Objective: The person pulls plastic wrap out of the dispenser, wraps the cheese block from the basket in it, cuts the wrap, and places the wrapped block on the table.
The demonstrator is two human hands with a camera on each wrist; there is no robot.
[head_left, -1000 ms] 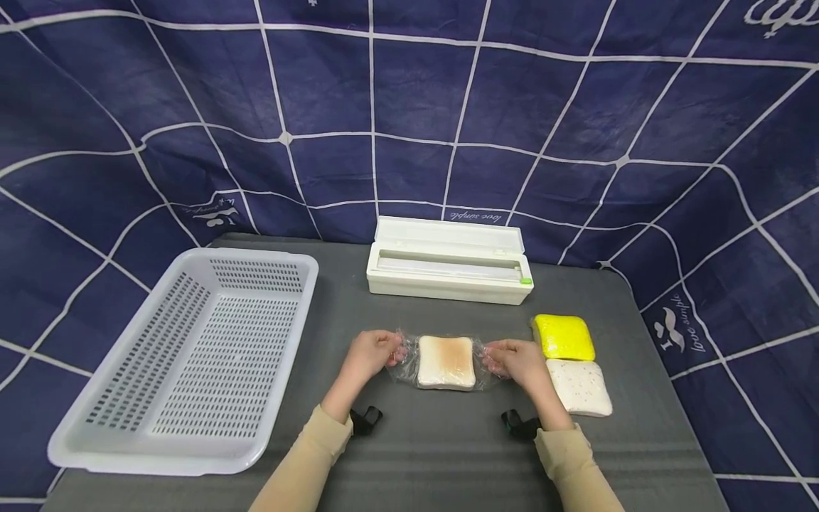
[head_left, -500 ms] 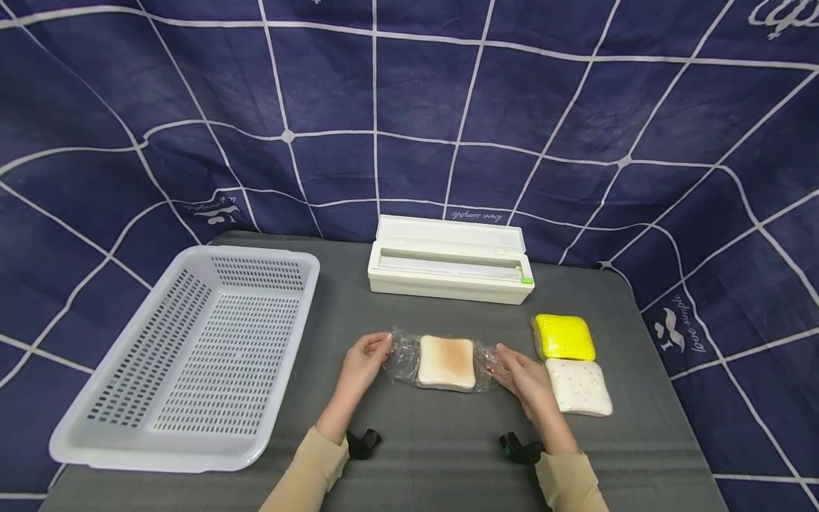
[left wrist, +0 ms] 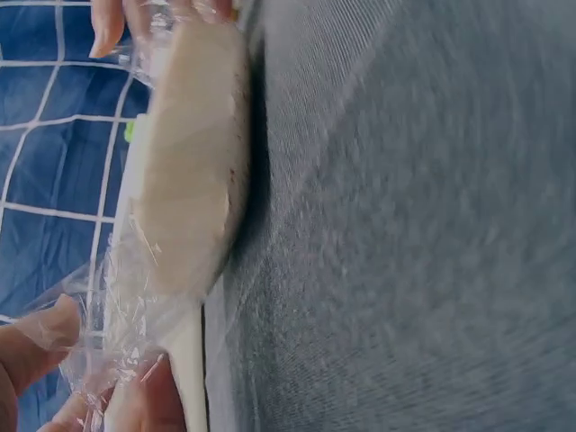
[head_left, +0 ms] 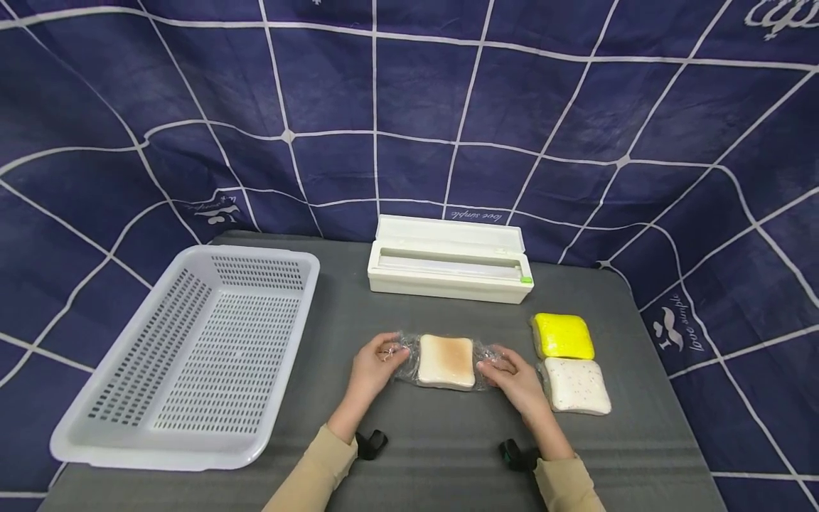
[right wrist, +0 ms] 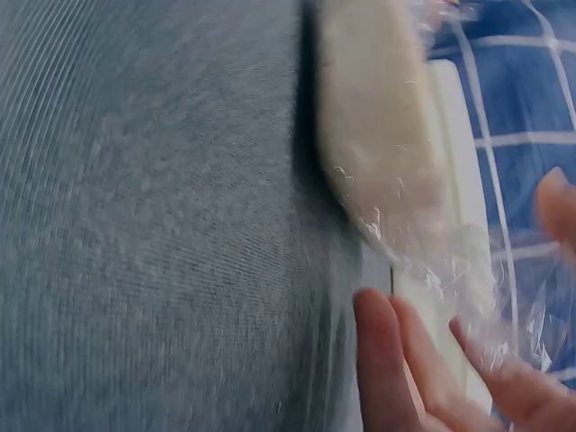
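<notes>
A slice of toast [head_left: 446, 361], white with a browned patch, lies on the grey table in clear cling film [head_left: 409, 363] that bunches out at both sides. At its left, my left hand [head_left: 376, 366] holds the loose film end between thumb and curled fingers. My right hand [head_left: 515, 378] has its thumb and fingers bent about the film's right end. In the left wrist view the crinkled film passes between thumb and fingertips [left wrist: 162, 396]. From the right wrist, the toast's edge [right wrist: 373, 117] shows close over the cloth, with the fingers [right wrist: 378, 351] beside the film.
Behind the toast stands a white cling film dispenser [head_left: 448, 288], its lid up. A yellow wrapped slice [head_left: 563, 336] and a speckled white one [head_left: 579, 386] lie at the right. A white plastic basket [head_left: 291, 370] sits at the left. A blue checked curtain [head_left: 416, 107] surrounds the table.
Both hands held the film ends, loosened with fingers straighter half a second ago, and now bend about the ends again, closer to the toast. The toast stays in place.
</notes>
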